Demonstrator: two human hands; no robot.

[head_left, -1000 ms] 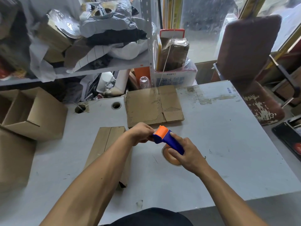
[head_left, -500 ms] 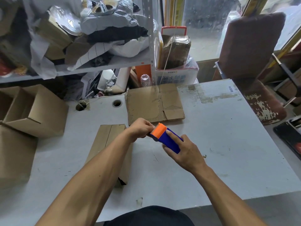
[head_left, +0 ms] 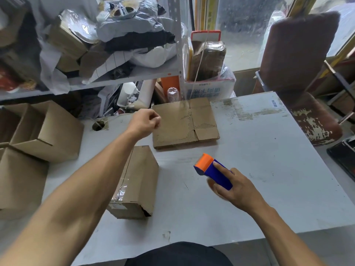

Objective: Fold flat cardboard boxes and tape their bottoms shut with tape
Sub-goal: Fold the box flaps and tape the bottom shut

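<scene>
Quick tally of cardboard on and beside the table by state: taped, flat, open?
Taped box: 1
Flat cardboard: 1
Open boxes at the left: 2
Total: 4

Folded brown cardboard box [head_left: 137, 181] with taped seam, flat cardboard [head_left: 184, 122] behind, blue-orange tape dispenser [head_left: 213, 170] to its right

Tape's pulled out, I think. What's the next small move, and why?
Probably lay the tape along the box seam. The left hand is raised and pinching, apart from the dispenser in the right hand; any strip between them is too faint to confirm.
</scene>
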